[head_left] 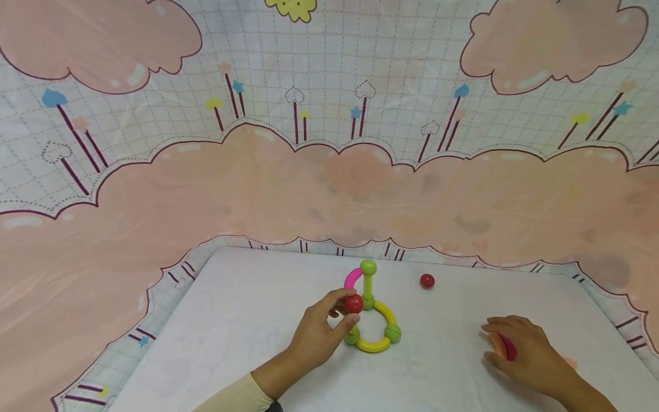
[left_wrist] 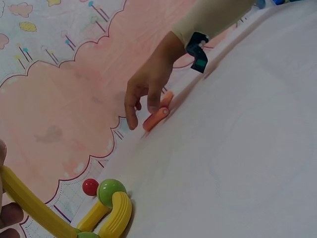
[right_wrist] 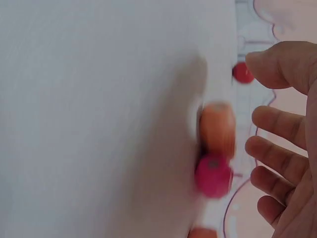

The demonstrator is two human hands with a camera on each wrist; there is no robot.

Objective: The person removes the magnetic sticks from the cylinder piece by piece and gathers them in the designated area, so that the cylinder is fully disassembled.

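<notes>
Head view: on the white surface we see a ball-and-rod toy, its ring made of yellow curved rods and green balls. From the ring's centre, a green straight rod stands towards twelve o'clock and a pink curved rod towards eleven. Between ten and eleven, the left hand pinches a red ball narrowly between thumb and fingers; a loose red ball lies at two. Just past three, the right hand spreads over an orange curved rod and a magenta rod. We judge all pieces light, stiff and hardly fragile; the smooth balls may slip or roll, so we would grasp them across their widest part.

Left wrist view: only parts of the left hand's fingers enter, near eight o'clock, so we cannot tell its grip here. The joints seem likeliest to give; we would steady the toy by a ball.

Right wrist view: at three o'clock the right hand stands wide, its fingertips apart from the blurred rods. We would take each rod about its middle.
</notes>
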